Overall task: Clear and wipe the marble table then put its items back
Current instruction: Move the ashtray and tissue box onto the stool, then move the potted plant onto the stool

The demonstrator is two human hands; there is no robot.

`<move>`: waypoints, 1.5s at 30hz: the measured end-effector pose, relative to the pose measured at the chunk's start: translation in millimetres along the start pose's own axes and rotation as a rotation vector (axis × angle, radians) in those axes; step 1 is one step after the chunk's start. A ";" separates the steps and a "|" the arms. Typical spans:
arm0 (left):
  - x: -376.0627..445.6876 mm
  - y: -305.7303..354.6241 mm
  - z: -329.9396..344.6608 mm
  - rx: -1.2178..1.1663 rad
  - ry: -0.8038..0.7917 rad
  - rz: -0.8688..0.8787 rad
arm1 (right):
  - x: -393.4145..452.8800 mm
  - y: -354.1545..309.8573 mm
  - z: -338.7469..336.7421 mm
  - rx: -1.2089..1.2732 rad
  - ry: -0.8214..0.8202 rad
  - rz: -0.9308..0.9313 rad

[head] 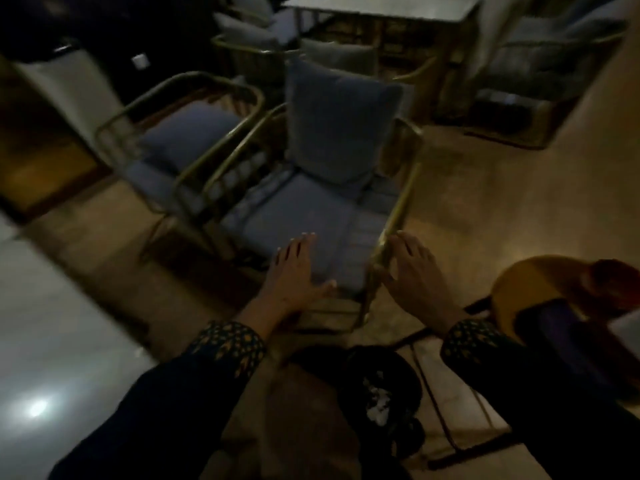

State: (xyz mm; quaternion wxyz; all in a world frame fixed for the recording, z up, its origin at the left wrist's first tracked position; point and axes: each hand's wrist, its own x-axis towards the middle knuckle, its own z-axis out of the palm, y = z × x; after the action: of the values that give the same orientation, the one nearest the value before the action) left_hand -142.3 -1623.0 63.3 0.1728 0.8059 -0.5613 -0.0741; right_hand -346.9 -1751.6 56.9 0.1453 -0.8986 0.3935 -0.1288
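Note:
The room is dim and the view is blurred. A blue-cushioned armchair point(311, 209) with a brass frame stands right in front of me. My left hand point(298, 268) lies flat with straight fingers on the front of its seat cushion. My right hand point(415, 268) rests against the chair's right brass armrest point(401, 206), fingers spread, not clearly wrapped round it. A pale table point(381, 8) stands at the far top of the view. At the left edge lies a pale glossy surface point(52, 341) with a light reflection.
A second blue armchair point(180, 140) stands close to the left of the first. More seats point(540, 64) are at the back right. At the lower right sits a yellow round object point(519, 289) on thin dark legs, with dark things on it. Bare floor point(502, 202) lies to the right.

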 end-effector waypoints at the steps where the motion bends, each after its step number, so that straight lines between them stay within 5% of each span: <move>1: -28.7 -29.3 -13.4 0.024 0.025 -0.057 | -1.9 -32.0 12.3 -0.006 -0.022 -0.055; 12: -371.6 -229.8 -152.6 0.220 0.322 -0.720 | -69.1 -406.8 102.4 0.149 -0.139 -0.638; 26: -707.0 -296.7 -261.9 0.389 0.619 -1.340 | -242.6 -736.6 170.0 0.275 -0.342 -1.315; 36: -848.8 -395.1 -312.3 0.400 0.512 -1.564 | -294.6 -927.2 224.7 0.342 -0.410 -1.424; 45: -942.2 -469.1 -300.5 0.225 0.556 -1.629 | -348.3 -1014.5 278.2 0.333 -0.522 -1.446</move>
State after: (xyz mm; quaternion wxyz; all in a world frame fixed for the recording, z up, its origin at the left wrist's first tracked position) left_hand 26.3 -542.3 102.6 0.1162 0.9581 0.2492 0.0807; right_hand 199.8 -790.3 126.6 0.2462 -0.8991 -0.3603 -0.0333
